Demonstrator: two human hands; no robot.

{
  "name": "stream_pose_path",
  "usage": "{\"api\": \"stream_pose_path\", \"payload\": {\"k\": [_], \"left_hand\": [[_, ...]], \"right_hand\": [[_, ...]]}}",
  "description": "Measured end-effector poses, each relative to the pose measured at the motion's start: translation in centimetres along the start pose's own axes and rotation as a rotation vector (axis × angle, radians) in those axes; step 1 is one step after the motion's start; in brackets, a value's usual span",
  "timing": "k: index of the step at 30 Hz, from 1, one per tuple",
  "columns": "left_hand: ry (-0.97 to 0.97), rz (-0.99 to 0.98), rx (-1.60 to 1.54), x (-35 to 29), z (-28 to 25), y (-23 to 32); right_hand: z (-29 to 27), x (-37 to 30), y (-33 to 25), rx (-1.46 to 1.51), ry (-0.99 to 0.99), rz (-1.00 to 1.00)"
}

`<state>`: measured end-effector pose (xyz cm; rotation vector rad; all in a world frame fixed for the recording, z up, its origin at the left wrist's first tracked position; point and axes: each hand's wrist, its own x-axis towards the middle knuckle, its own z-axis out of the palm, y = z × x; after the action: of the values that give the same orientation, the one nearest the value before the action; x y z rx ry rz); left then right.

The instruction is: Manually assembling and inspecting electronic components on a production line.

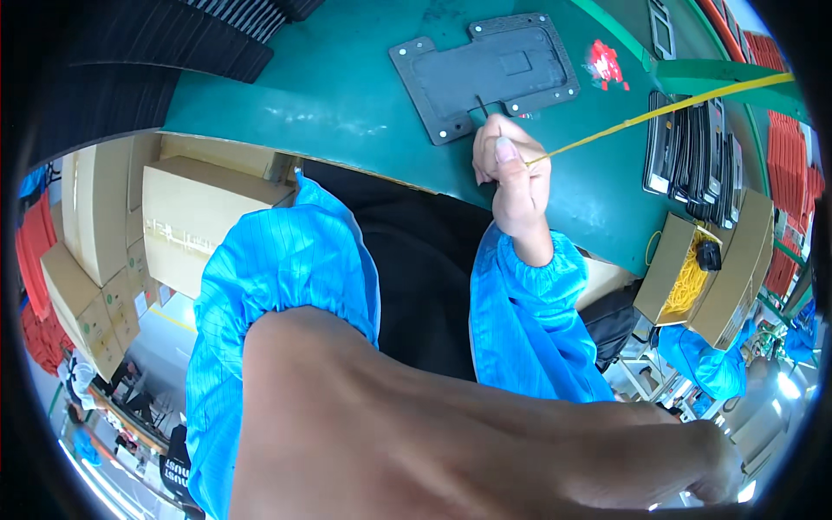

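My right hand (517, 173) is closed at the near edge of the green table, thumb pressed against the curled fingers. A thin yellow cord (659, 113) runs taut from its grip toward the upper right. Just beyond the fist, a thin dark rod (482, 106) points at a black plate-like fixture (459, 82) with a recessed middle and several pale round dots along its rim. Very near the camera, my left hand (607, 451) stretches across the lower picture to the right; its fingers are partly cut off and overlap, so any hold is hidden. Blue sleeves cover both arms.
A red piece in clear wrap (606, 63) lies right of the fixture. Dark flat frames (698, 160) stand at the table's right, above an open carton with yellow cords (689, 276). Black trays (186, 39) are stacked at upper left; closed cartons (186, 217) sit below the left edge.
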<state>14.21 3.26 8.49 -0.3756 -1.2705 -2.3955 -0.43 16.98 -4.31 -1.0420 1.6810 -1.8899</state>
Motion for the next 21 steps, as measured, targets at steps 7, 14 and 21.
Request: {"api": "stream_pose_path", "payload": {"k": [7, 14, 21], "left_hand": [[-0.033, 0.009, -0.020, 0.9, -0.4, -0.6], [-0.043, 0.014, -0.016, 1.2, -0.9, -0.7], [-0.057, 0.018, -0.006, 1.7, -1.5, -0.8]], "right_hand": [[-0.1, 0.1, 0.0, -0.012, -0.004, -0.006], [-0.2, 0.0, 0.0, -0.014, -0.003, 0.006], [0.0, 0.1, 0.0, -0.008, -0.001, 0.009]]}}
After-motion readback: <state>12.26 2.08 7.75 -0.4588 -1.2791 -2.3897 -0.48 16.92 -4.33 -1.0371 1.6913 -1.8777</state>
